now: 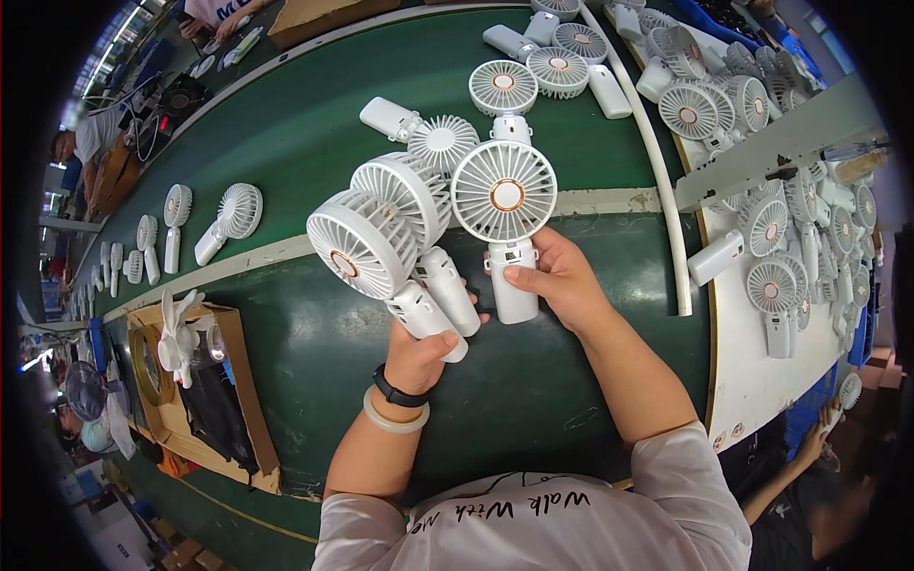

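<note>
Two white handheld fans are gripped by their handles in my left hand, side by side with their round heads tilted up and to the left. My right hand holds one more white handheld fan by its handle, thumb across the front. That fan stands upright, its grille with a copper-coloured ring facing me. Just beyond, on the green belt, lie another white fan on its side and a fan with its grille up, its lower handle partly hidden. Both hands are over the dark green table.
Several fans lie at the far end, others along the left belt. A white rail divides off a white board crowded with fans. A cardboard box sits left. A co-worker's hand holds a fan at right.
</note>
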A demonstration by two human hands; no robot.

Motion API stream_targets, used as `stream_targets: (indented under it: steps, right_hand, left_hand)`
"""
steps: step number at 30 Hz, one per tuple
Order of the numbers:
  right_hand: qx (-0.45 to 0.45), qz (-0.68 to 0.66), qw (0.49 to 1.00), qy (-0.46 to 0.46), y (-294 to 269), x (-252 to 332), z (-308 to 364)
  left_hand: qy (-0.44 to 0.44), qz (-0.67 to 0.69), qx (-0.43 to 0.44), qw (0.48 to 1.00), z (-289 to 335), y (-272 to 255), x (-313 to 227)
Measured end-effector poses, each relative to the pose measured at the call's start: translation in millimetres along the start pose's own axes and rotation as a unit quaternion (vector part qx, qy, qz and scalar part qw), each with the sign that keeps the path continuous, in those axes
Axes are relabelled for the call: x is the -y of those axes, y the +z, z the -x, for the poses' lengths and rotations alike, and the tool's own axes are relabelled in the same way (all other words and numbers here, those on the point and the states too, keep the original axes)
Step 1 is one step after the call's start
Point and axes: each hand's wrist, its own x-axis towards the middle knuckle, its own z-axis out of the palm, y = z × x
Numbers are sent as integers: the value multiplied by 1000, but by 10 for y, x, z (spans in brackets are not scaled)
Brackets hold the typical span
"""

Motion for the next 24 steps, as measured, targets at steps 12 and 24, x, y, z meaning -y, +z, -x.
stream_targets:
  steps: [12, 24]
  right_hand:
    - [-18, -3, 1000, -1, -14, -11, -11]
    - [152, 218, 945, -191, 30, -65, 54]
  left_hand:
    - [2, -78, 4, 997, 11, -8, 19]
    - [2, -35, 175, 984, -3, -29, -72]
